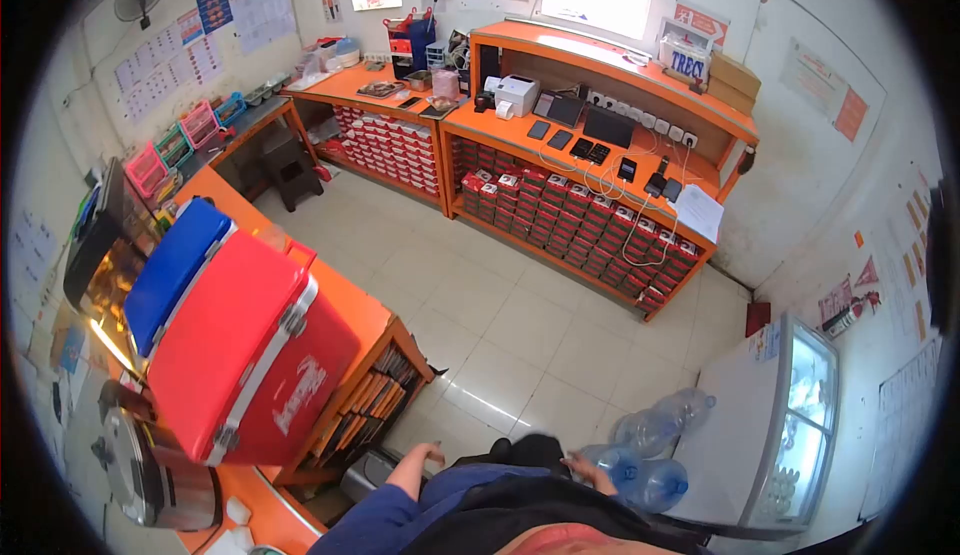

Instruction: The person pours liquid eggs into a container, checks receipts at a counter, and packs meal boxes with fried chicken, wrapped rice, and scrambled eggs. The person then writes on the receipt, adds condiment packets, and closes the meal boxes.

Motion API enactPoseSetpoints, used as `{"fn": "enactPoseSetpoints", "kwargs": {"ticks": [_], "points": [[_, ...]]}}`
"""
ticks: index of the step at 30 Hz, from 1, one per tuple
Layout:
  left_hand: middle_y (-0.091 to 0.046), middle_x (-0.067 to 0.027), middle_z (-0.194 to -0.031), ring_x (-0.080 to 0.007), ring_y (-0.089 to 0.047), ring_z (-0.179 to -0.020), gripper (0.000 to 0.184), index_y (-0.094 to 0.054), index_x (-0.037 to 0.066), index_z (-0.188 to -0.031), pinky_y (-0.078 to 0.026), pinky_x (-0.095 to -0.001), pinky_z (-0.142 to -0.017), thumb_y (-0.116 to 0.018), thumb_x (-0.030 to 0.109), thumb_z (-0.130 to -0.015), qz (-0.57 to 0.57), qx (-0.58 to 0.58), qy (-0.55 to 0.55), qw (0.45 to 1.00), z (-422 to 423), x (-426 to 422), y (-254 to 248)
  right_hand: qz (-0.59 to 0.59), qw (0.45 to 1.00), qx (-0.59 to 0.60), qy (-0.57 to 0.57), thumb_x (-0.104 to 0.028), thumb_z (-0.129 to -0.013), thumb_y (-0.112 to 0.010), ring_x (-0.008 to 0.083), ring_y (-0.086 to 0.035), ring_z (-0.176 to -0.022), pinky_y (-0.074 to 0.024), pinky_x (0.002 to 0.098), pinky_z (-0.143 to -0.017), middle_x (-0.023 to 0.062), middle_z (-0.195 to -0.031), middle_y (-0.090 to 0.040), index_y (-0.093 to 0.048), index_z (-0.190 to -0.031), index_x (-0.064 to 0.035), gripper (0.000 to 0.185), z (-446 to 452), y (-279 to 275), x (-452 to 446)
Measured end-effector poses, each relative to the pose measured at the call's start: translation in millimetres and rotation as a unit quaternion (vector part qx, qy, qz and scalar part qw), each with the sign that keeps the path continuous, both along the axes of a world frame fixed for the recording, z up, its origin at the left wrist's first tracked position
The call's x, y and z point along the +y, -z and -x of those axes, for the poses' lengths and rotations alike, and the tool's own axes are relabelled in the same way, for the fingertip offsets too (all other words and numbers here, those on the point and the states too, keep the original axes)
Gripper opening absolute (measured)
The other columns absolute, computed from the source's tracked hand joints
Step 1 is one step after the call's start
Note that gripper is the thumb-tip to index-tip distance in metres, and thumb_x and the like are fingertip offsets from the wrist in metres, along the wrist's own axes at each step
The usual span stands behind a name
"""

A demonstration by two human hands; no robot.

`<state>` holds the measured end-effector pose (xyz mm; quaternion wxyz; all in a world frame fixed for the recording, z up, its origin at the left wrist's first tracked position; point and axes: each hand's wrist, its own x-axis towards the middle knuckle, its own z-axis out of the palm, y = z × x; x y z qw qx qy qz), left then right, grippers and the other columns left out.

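Note:
My left hand hangs low at my left side, with its small visible fingers loosely apart and nothing in them. It is nearest to the orange counter with a shelf of stacked dark and orange packets. My right hand is low at my right side, fingers apart, with no object in it that I can see. Close beside it on the floor stand or lie several clear plastic water bottles. Neither hand visibly touches anything.
A red cooler box and a blue cooler box sit on the left counter near a large rice cooker. Ahead, an orange desk holds phones and a printer. A glass-door fridge stands right; a dark stool is far left.

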<state>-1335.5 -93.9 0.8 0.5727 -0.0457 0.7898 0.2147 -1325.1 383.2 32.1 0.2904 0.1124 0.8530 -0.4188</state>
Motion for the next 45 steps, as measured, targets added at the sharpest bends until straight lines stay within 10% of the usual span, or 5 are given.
{"fn": "enactPoseSetpoints", "kwargs": {"ticks": [16,19,23,27,45], "points": [[-0.022,-0.0188,-0.148,-0.0336,-0.029,-0.134,0.113,-0.009,0.013,-0.148,-0.027,-0.0469,-0.107,-0.068,0.064,-0.067,-0.153,-0.074,-0.412,0.895,443,-30,-42,-0.025,0.999,0.035,-0.022,-0.031,-0.082,-0.056,0.0297,-0.064,-0.085,-0.0491,0.0423,-0.067,0.0125,-0.084,-0.068,-0.069,-0.092,-0.0048,0.031,350,63,51],[-0.012,-0.0151,-0.152,-0.0335,-0.028,-0.135,0.113,0.0,0.017,-0.148,-0.027,-0.0498,-0.106,-0.065,0.064,-0.069,-0.189,-0.045,-0.507,0.84,490,-43,-148,0.04,0.943,-0.321,-0.077,-0.037,-0.079,-0.058,0.03,-0.064,-0.078,-0.0493,0.0396,-0.068,0.0132,-0.08,-0.067,-0.07,-0.093,-0.0112,0.031,576,155,8],[-0.005,-0.0137,-0.153,-0.0335,-0.029,-0.134,0.109,0.007,0.02,-0.147,-0.029,-0.0551,-0.103,-0.057,0.07,-0.073,-0.321,-0.091,-0.564,0.755,529,-88,-138,0.239,0.902,-0.338,-0.122,-0.027,-0.077,-0.073,0.0315,-0.049,-0.113,-0.0481,0.063,-0.079,0.0113,-0.133,-0.041,-0.004,-0.147,-0.0234,0.098,840,-95,-182],[-0.005,-0.0144,-0.153,-0.0349,-0.03,-0.133,0.109,0.008,0.021,-0.147,-0.03,-0.0559,-0.102,-0.055,0.071,-0.074,-0.291,-0.132,-0.608,0.727,566,-131,-114,0.361,0.882,-0.216,-0.212,-0.029,-0.076,-0.074,0.03,-0.034,-0.129,-0.0467,0.0568,-0.087,0.0138,-0.141,-0.033,-0.012,-0.146,-0.027,0.093,980,-185,-307],[-0.024,-0.0239,-0.145,-0.0489,-0.038,-0.124,0.067,0.002,0.024,-0.147,-0.042,-0.0576,-0.095,-0.041,0.036,-0.097,-0.499,-0.112,-0.554,0.657,1153,-317,-189,0.139,0.931,-0.138,-0.309,-0.031,-0.08,-0.058,0.0271,-0.055,-0.103,-0.0545,0.0441,-0.07,0.0116,-0.123,-0.053,-0.045,-0.133,-0.0175,0.056,1245,-129,-438]]}}
